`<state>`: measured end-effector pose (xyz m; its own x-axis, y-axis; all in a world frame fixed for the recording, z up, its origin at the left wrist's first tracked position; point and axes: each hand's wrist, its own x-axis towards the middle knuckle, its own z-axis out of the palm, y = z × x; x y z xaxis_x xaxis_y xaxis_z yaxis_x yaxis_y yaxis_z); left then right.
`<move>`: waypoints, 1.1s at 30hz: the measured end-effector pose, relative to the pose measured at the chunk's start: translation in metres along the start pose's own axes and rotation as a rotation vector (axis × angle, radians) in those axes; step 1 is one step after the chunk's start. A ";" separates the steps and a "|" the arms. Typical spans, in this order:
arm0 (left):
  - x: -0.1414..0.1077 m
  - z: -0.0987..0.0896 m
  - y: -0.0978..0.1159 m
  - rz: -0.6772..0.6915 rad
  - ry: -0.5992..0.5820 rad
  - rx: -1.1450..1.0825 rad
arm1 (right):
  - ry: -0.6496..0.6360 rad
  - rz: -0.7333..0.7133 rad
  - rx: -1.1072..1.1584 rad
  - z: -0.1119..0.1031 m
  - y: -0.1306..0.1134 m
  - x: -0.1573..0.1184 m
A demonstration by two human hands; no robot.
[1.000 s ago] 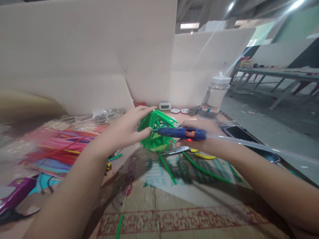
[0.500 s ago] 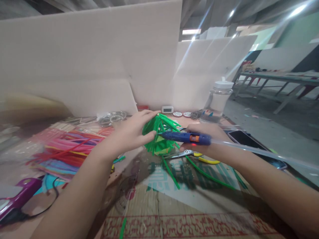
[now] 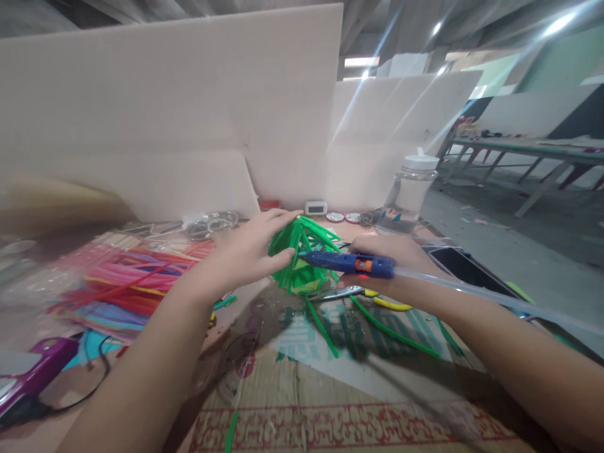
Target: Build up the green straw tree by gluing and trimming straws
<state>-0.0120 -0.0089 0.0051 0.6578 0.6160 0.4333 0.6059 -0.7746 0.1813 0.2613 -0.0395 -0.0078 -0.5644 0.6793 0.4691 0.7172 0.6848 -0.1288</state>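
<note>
A green cone-shaped structure of fuzzy stems (image 3: 306,251) stands on the table in the middle. My left hand (image 3: 259,245) holds its left side, with fingertips at the top and thumb at the front. My right hand (image 3: 387,258) is closed around a blue glue gun (image 3: 352,262), whose nozzle points left and reaches the structure near my left thumb. A long clear glue stick (image 3: 453,286) sticks out of the gun's back, over my right wrist. Scissors with yellow handles (image 3: 389,304) lie just below the gun.
Colourful fuzzy stems (image 3: 127,283) and a purple device (image 3: 47,371) with a black cord lie at left. A clear bottle (image 3: 413,189) and a phone (image 3: 467,270) are at right. White boards (image 3: 189,107) stand behind. Loose green stems (image 3: 396,333) lie in front.
The view has shifted slightly. The glue gun's back end sits a little lower and further left, while its nozzle remains at the structure. My left hand keeps nearly the same pose.
</note>
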 end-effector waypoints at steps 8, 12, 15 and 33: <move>0.000 0.000 0.000 -0.010 -0.002 -0.005 | 0.012 -0.010 0.041 0.003 0.002 -0.002; 0.000 0.000 -0.001 -0.010 -0.003 -0.010 | 0.043 -0.035 0.035 0.003 0.002 -0.001; -0.001 0.000 -0.001 -0.003 -0.008 -0.011 | 0.017 -0.021 0.044 0.001 0.001 -0.001; -0.003 -0.001 -0.006 -0.015 -0.006 -0.091 | -0.004 -0.010 0.136 -0.002 -0.001 0.000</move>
<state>-0.0187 -0.0063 0.0038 0.6519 0.6282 0.4248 0.5728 -0.7750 0.2670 0.2617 -0.0409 -0.0064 -0.5730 0.6732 0.4675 0.6499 0.7207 -0.2413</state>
